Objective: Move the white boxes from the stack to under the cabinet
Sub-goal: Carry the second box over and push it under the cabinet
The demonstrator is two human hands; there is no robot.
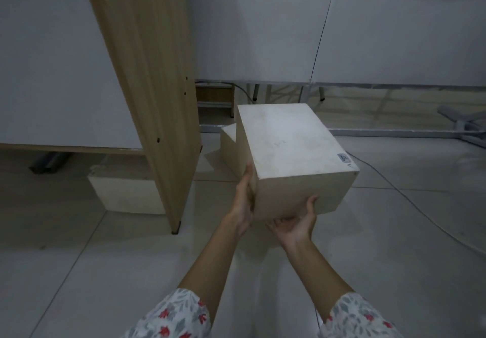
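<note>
I hold a white box (292,148) in the air with both hands, right of the cabinet. My left hand (244,201) lies flat against its left side. My right hand (294,223) cups its near bottom edge from below, thumb up the front face. A second white box (228,145) stands on the floor behind it, mostly hidden. A third white box (126,193) sits on the floor under the cabinet (150,74), partly behind its wooden side panel.
The cabinet's white door fills the left. A dark tube (50,162) lies under the cabinet at far left. White wall panels on metal legs (322,93) stand at the back. A cable (420,214) runs over the tiled floor at right.
</note>
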